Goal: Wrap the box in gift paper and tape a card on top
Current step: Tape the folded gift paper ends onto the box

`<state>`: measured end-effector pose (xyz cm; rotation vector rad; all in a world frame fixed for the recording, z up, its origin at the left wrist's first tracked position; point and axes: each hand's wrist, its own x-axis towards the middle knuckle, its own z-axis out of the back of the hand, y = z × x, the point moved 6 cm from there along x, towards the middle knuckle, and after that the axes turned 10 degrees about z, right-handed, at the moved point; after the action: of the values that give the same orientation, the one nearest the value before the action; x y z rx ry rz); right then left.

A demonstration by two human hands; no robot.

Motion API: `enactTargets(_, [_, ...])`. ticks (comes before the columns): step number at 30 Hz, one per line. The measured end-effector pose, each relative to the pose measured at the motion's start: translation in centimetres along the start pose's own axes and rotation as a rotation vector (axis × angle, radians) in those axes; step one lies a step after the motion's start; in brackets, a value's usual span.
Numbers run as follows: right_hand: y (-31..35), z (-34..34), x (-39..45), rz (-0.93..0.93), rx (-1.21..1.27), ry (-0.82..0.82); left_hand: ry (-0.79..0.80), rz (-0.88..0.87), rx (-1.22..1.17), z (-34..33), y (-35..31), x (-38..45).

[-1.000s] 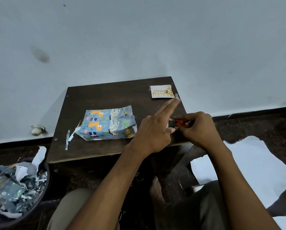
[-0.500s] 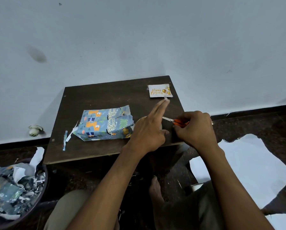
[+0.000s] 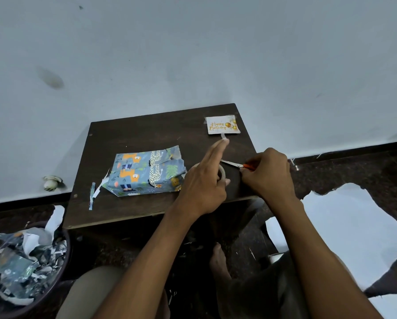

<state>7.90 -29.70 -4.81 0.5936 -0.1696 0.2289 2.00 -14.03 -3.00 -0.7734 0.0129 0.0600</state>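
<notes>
Our left hand point(image 3: 202, 187) holds the clear tape roll point(image 3: 222, 173), two fingers point(image 3: 217, 149) straight with a tape strip point(image 3: 223, 136) stuck on their tips. Our right hand point(image 3: 267, 173) grips the small orange-handled scissors point(image 3: 235, 164). The box wrapped in blue animal paper point(image 3: 146, 172) lies on the dark wooden worktop point(image 3: 135, 139), the white birthday card point(image 3: 222, 124) near the far corner.

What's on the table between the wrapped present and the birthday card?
In the head view, mostly bare dark table. The left hand, stretched out from beside the wrapped box, reaches almost to the card, a strip of tape on its fingertips.
</notes>
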Motion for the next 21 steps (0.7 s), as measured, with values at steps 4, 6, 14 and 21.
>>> enactTargets(4, [1.0, 0.0, -0.1, 0.069, 0.042, -0.029, -0.004, -0.004, -0.028, -0.1, 0.4, -0.3])
enactTargets(6, [1.4, 0.4, -0.1, 0.115, 0.121, -0.063, -0.007, -0.015, -0.065, -0.2, 0.6, -0.5])
enactTargets(14, [3.1, -1.0, -0.7, 0.187, 0.583, 0.211, -0.004, -0.022, -0.241, 0.3, 0.7, -1.2])
enactTargets(21, [3.5, -1.2, -0.8, 0.198, 0.75, 0.226, 0.01, 0.003, -0.334, 0.8, 0.8, -1.4])
